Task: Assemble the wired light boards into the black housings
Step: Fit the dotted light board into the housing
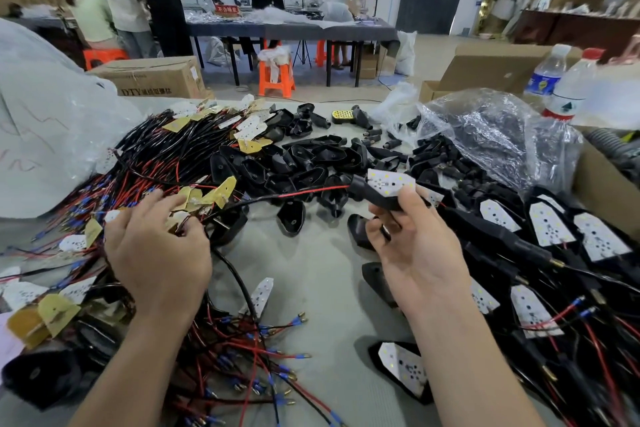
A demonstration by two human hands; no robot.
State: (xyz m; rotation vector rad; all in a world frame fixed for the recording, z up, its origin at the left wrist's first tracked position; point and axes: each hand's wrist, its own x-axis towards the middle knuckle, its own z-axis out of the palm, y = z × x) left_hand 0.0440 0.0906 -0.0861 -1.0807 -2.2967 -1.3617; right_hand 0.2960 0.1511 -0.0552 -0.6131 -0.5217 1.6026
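My right hand (417, 250) holds a black housing (377, 196) with a white light board (389, 182) seated in it; its red and black wires trail left. My left hand (157, 253) reaches into the tangle of wired boards (166, 156) at the left, fingers curled over wires and yellow-backed boards (204, 194). A pile of empty black housings (298, 163) lies in the middle of the table. Finished units with white boards (550, 229) are stacked at the right.
A clear plastic bag of black parts (491, 135) sits at the back right, beside two water bottles (568, 87) and a cardboard box (602, 191). A large white bag (45, 107) fills the left. People work at a table (294, 28) beyond.
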